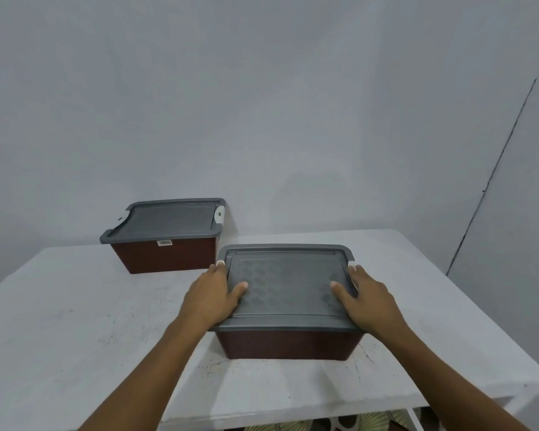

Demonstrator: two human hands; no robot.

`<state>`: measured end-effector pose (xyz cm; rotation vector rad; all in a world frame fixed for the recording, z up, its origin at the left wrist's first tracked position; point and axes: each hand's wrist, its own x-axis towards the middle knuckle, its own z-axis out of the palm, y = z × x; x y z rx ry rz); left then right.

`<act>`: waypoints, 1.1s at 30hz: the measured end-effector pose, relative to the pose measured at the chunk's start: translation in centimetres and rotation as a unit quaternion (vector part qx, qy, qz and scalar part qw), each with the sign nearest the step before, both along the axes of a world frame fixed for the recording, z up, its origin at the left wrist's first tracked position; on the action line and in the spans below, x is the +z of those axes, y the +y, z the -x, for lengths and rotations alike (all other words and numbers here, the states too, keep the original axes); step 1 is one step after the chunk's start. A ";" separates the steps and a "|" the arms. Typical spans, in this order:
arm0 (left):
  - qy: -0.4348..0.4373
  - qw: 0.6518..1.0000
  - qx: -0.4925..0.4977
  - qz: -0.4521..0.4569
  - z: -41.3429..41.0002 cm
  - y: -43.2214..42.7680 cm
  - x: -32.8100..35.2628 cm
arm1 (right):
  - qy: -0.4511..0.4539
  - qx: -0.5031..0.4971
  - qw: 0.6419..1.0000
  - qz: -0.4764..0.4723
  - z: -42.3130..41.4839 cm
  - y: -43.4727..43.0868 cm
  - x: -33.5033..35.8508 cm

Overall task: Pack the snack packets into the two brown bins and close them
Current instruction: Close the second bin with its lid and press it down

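Near bin: I find a brown rectangular plastic bin [288,343] at lower centre of the frame, on the white table [75,321], with its flat grey plastic lid [287,284] seated on top.

Left hand [213,293]: forearm reaching up from the lower left, thumb laid on the lid's top, fingers [220,269] running along its left rim, clasping that edge.

Right hand [366,295]: mirrored pose on the right rim, thumb on top, likewise clasping.

Far bin: a second brown plastic bin [165,256] sits left of centre against the grey wall [262,104], well apart, with its grey lid [168,219] on and a white latch [219,214] showing at the right end.
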<state>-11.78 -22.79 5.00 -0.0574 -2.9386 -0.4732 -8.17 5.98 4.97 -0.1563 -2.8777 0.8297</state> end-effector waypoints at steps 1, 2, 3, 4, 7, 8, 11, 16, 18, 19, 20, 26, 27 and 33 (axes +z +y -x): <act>-0.007 1.000 -0.009 -0.005 -0.4 0.2 -0.2 | -0.003 0.014 1.000 -0.015 -0.2 -0.2 -0.1; -0.021 1.000 -0.012 -0.014 -0.4 0.0 -0.4 | -0.002 0.019 0.999 -0.029 -0.2 -0.3 -0.1; -0.042 0.999 -0.013 -0.024 -0.5 -0.1 -0.4 | 0.003 0.018 0.999 -0.045 -0.3 -0.4 -0.2; -0.065 0.997 -0.015 -0.038 -0.5 -0.3 -0.5 | 0.012 0.015 0.998 -0.061 -0.2 -0.5 -0.1; -0.074 0.990 -0.008 -0.122 -0.5 -0.2 -1.1 | 0.044 0.001 0.997 -0.063 0.3 -0.4 -0.3; -0.045 0.987 -0.006 -0.152 -0.4 -0.2 -1.3 | 0.050 0.002 0.997 -0.051 0.7 -0.3 -0.4; 0.039 0.983 -0.011 -0.179 -0.2 0.3 -1.2 | 0.057 -0.003 0.998 -0.018 1.9 0.1 -0.7; 0.133 0.977 -0.019 -0.165 2.2 0.3 -0.9 | 0.064 -0.018 0.998 0.019 4.5 0.1 -0.8; 0.154 0.974 -0.012 -0.164 3.8 0.1 -0.9 | 0.077 -0.015 0.996 0.038 5.7 -0.2 -0.8; 0.168 0.973 -0.013 -0.157 4.5 -0.1 -0.8 | 0.086 -0.012 0.995 0.046 6.3 -0.3 -0.8; 0.184 0.971 -0.018 -0.151 5.2 -0.2 -0.8 | 0.094 -0.009 0.994 0.050 7.1 -0.4 -0.7; 0.273 0.932 -0.225 -0.079 7.5 -0.2 -0.3 | 0.083 -0.020 0.996 0.024 12.0 -0.6 -0.6; 0.281 0.926 -0.246 -0.058 8.0 -0.2 -0.3 | 0.083 -0.023 0.996 0.017 12.7 -0.5 -0.7; 0.259 0.948 -0.164 0.082 13.1 -0.3 0.0 | 0.096 -0.031 0.995 -0.015 17.6 -0.9 -0.3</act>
